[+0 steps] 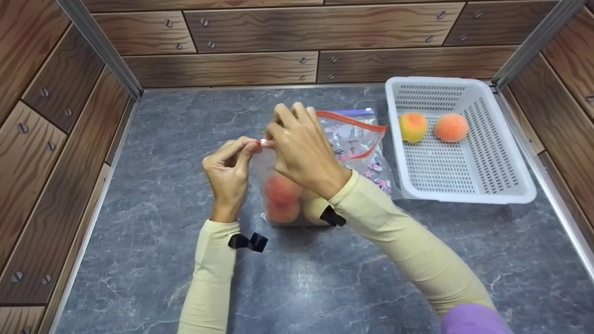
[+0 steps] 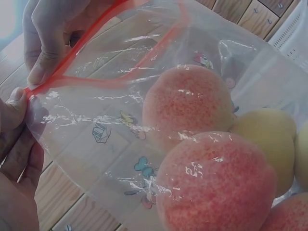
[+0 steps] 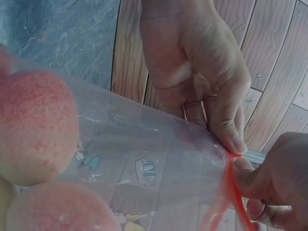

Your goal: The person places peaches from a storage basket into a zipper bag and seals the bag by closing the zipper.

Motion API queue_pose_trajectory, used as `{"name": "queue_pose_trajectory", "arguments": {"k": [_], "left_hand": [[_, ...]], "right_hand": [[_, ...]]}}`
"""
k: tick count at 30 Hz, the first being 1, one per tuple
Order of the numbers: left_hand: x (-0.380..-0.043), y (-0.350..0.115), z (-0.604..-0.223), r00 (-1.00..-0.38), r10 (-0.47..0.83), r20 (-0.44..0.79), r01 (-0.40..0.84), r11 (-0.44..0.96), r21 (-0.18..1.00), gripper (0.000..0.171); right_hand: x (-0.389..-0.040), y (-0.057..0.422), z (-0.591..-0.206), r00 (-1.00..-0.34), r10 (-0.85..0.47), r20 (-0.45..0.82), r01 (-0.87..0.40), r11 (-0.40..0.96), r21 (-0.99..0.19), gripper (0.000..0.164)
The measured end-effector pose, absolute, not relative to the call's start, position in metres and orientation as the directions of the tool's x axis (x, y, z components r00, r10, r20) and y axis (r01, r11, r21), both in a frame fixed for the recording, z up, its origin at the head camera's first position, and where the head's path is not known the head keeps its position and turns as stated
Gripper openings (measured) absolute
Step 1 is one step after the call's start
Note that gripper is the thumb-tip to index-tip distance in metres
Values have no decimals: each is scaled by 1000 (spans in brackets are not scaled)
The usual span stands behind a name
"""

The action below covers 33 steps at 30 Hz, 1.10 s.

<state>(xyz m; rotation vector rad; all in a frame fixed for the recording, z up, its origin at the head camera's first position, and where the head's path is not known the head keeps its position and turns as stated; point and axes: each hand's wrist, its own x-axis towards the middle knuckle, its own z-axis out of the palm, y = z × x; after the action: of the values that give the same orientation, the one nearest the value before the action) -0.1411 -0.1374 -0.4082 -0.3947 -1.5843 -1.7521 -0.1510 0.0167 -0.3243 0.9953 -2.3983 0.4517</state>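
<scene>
A clear zip bag [image 2: 96,125] with a red zip and small cartoon prints stands with several peaches [image 1: 283,189] inside. My left hand [image 1: 227,169] pinches the left end of the red zip [image 3: 234,185] between thumb and forefinger. Right beside it, my right hand [image 1: 304,148] pinches the same zip edge with its thumb and fingertips. Farther right, the bag's mouth gapes in a loop. In the left wrist view, pinkish peaches [image 2: 216,183] and a yellow one [image 2: 272,142] show through the plastic.
A white slotted basket [image 1: 468,197] stands at the right, holding a yellow-orange peach [image 1: 413,127] and an orange peach [image 1: 451,127]. Another printed bag with a purple zip [image 1: 352,112] lies flat behind the peach bag. Wood-patterned walls [image 1: 250,67] enclose the grey marbled table.
</scene>
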Motion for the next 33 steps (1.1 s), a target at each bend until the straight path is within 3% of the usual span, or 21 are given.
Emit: {"name": "queue_pose_trajectory", "arguments": {"k": [12,33], "left_hand": [[-142,-140,-409,-678,-331,657,681,57,731,4],[-141,-140,-409,-681,-346,646,661,89,745,11]], "right_hand": [[-154,24,-326,-597,-541,592,-726,678,-113,13],[-155,39,-332,-592,-517,618,-733,664,-147,9]]}}
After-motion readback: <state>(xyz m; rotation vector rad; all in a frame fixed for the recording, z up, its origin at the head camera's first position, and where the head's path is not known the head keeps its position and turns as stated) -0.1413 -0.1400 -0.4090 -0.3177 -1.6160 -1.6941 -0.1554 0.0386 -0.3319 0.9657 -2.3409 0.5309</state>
